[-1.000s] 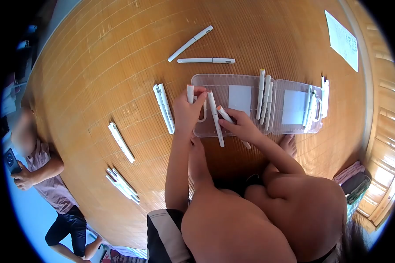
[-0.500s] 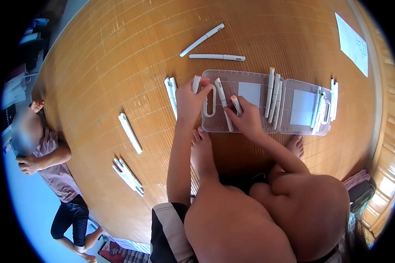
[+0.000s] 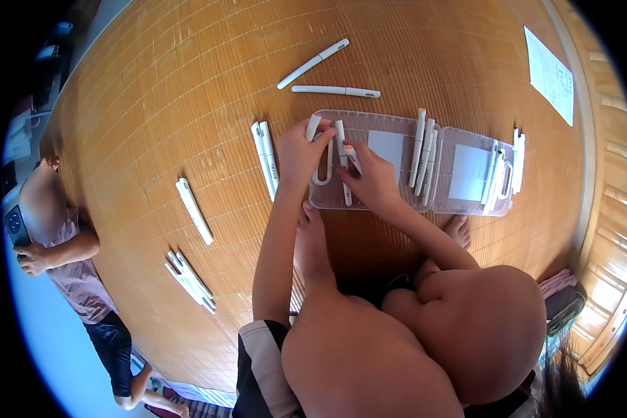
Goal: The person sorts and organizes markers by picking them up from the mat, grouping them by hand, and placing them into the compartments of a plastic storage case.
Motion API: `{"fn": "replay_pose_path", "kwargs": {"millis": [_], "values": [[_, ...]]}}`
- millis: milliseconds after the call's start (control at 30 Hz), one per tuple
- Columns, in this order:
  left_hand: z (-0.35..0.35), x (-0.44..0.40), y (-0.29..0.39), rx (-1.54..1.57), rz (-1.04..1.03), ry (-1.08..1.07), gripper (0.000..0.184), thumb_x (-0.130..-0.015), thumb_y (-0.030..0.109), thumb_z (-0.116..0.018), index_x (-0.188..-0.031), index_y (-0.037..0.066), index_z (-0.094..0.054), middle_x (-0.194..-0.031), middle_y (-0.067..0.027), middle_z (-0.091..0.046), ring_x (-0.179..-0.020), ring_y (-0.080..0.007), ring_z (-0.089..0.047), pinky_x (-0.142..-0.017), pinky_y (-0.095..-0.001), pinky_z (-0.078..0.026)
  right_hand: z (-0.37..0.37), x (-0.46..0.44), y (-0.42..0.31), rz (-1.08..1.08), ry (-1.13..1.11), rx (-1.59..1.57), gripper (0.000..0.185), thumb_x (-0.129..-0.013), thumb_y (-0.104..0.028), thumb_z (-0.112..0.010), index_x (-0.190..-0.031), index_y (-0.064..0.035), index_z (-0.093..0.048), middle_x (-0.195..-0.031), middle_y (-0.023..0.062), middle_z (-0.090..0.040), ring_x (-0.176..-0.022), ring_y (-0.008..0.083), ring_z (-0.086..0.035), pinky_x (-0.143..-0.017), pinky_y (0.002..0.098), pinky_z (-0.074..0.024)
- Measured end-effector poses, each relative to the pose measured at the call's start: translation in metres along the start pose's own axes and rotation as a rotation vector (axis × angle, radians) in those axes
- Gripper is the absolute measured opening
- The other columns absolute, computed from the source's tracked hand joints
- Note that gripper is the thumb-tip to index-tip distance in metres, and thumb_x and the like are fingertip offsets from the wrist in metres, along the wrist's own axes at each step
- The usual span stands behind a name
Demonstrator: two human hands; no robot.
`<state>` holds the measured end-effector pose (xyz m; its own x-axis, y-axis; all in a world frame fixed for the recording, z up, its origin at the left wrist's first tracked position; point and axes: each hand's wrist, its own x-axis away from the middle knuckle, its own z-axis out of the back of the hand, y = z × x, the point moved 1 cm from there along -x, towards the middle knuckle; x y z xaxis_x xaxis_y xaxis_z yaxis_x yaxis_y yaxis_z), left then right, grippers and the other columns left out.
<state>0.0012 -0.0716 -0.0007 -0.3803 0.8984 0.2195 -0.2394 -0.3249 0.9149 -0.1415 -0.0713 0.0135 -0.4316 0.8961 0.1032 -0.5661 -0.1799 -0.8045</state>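
My left hand [image 3: 296, 152] is closed round a white marker [image 3: 313, 127] with a pale reddish end, over the handle side of a clear plastic case [image 3: 360, 122]. In my right hand [image 3: 375, 177], a white marker with an orange end [image 3: 354, 159] is gripped between thumb and fingers. Between the hands, a loose white marker [image 3: 347, 194] lies lengthwise in the case, partly covered by my right fingers. The case lies unfolded on the mat. Several white markers [image 3: 426, 157] lie across its middle, and more [image 3: 493, 177] are in its right half.
White markers lie on the woven mat [image 3: 237, 70]: a pair [image 3: 265, 161] beside my left hand, one [image 3: 194, 211] farther left, a group [image 3: 190, 281] below it, two [image 3: 336, 91] beyond the case. A paper sheet [image 3: 550, 76] lies far right. Another person [image 3: 83, 272] holds a phone at left.
My right hand has shifted left with its orange-ended marker, coming closer to my left hand and over the loose marker. My left hand keeps its marker. The whole view has shifted slightly.
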Motion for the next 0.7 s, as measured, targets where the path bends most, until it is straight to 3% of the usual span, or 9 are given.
{"fn": "replay_pose_path", "kwargs": {"millis": [100, 200, 367, 700], "values": [[-0.003, -0.006, 0.004, -0.053, 0.003, -0.02, 0.022, -0.066, 0.015, -0.066, -0.083, 0.003, -0.06, -0.073, -0.0077, -0.061, -0.067, -0.0166, -0.059, -0.062, -0.0257, -0.045, -0.002, -0.004, 0.002, 0.039, 0.01, 0.028, 0.036, -0.067, -0.014, -0.064, -0.099, -0.004, -0.048, -0.072, 0.0123, -0.056, -0.06, 0.0251, -0.057, -0.053, 0.0321, -0.0449], [-0.003, -0.01, 0.008, -0.09, 0.048, -0.061, 0.023, -0.067, 0.015, -0.067, -0.083, 0.002, -0.06, -0.073, -0.0062, -0.061, -0.067, -0.0127, -0.058, -0.062, -0.0236, -0.045, -0.003, -0.007, 0.004, 0.092, 0.007, 0.099, 0.039, -0.067, -0.013, -0.064, -0.101, -0.0039, -0.048, -0.075, 0.0135, -0.056, -0.062, 0.0263, -0.057, -0.055, 0.0334, -0.0454], [-0.004, -0.013, 0.005, -0.25, -0.068, -0.052, 0.024, -0.067, 0.018, -0.066, -0.084, 0.003, -0.06, -0.073, -0.0079, -0.061, -0.068, -0.0164, -0.06, -0.063, -0.0253, -0.046, 0.003, -0.009, 0.006, 0.069, -0.094, 0.005, 0.048, -0.064, -0.012, -0.063, -0.108, -0.0039, -0.046, -0.087, 0.0151, -0.054, -0.071, 0.0317, -0.055, -0.06, 0.0369, -0.0456], [-0.002, -0.012, 0.007, -0.234, -0.054, -0.084, 0.024, -0.067, 0.017, -0.066, -0.085, 0.003, -0.059, -0.075, -0.0086, -0.062, -0.069, -0.0173, -0.06, -0.063, -0.0257, -0.046, -0.002, -0.006, 0.003, 0.091, -0.053, -0.038, 0.049, -0.061, -0.008, -0.064, -0.106, -0.0006, -0.047, -0.087, 0.0159, -0.052, -0.079, 0.0323, -0.054, -0.067, 0.0362, -0.0452]]}}
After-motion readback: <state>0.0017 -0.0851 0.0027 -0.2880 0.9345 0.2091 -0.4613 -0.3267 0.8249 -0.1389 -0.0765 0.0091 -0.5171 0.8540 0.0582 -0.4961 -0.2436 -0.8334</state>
